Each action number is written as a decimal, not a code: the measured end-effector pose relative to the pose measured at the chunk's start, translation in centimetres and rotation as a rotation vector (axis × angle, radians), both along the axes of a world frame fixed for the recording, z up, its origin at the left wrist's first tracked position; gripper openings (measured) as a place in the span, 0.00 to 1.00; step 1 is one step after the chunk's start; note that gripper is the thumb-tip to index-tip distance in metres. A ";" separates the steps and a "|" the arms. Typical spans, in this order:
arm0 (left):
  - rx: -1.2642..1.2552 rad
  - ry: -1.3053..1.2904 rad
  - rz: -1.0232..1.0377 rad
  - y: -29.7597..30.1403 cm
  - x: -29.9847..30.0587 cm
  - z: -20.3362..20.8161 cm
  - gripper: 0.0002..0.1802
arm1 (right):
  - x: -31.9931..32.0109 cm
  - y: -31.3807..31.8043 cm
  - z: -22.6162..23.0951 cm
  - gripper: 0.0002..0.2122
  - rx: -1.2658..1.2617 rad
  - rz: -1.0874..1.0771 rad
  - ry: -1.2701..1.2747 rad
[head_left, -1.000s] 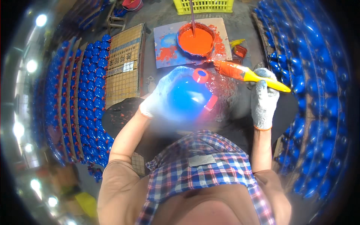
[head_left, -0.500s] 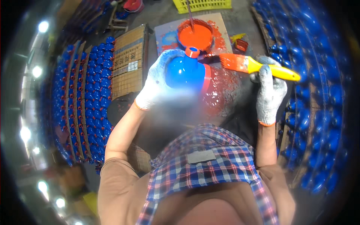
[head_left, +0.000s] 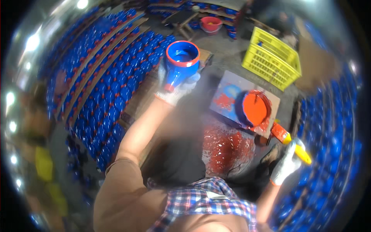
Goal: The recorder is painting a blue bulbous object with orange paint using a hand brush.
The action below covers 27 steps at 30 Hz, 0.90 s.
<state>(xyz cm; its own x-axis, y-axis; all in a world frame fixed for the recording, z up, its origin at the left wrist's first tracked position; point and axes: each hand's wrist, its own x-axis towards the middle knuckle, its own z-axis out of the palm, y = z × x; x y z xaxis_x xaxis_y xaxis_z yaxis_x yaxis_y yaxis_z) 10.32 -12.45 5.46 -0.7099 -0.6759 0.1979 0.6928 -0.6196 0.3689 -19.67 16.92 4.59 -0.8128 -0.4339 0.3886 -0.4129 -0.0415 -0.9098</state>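
My left hand (head_left: 170,92), in a white knit glove, grips a glossy blue pipe fitting (head_left: 181,71) from below. The fitting's wide round mouth has an orange-red rim and faces me; a narrower neck with a red end lies by the wrist. Wrapped in my gloved right hand (head_left: 286,165) is a paintbrush (head_left: 302,154) with a yellow handle, its bristles coated orange-red. The brush head is beside the corner of a paint-stained board (head_left: 228,79). On that board stands a round tub of orange-red paint (head_left: 256,109).
Rows of blue fittings with red ends (head_left: 119,89) stand on the left, and more blue fittings (head_left: 328,131) fill the right. A yellow slatted crate (head_left: 270,62) and a red bucket (head_left: 211,24) are farther off. Red paint (head_left: 228,149) coats the surface before me.
My left hand has carried the fitting away to the left and turned its wide mouth toward me. The brush has moved away from the fitting, and the view has swung left.
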 end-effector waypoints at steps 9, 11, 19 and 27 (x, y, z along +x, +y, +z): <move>0.425 0.179 0.235 -0.5 7.8 -7.9 0.47 | 1.5 -7.2 1.5 0.10 0.062 0.079 0.162; 0.498 0.202 0.267 -0.2 9.1 -9.6 0.48 | 3.8 -7.8 3.0 0.11 0.239 -0.015 0.181; -0.047 -1.515 0.911 3.6 18.2 -15.3 0.47 | 6.1 -9.6 2.9 0.14 0.262 0.062 0.183; -0.289 -2.675 0.410 5.0 28.0 -18.6 0.49 | 6.9 -9.7 2.5 0.15 0.379 0.032 0.260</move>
<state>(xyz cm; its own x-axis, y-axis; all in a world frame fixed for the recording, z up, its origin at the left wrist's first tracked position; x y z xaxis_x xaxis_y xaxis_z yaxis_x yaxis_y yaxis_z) 38.29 -7.41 -13.11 0.4539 -0.8649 -0.2142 -0.8626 -0.4868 0.1377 -12.78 7.23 7.13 -0.6929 -0.6083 0.3871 -0.6335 0.2574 -0.7297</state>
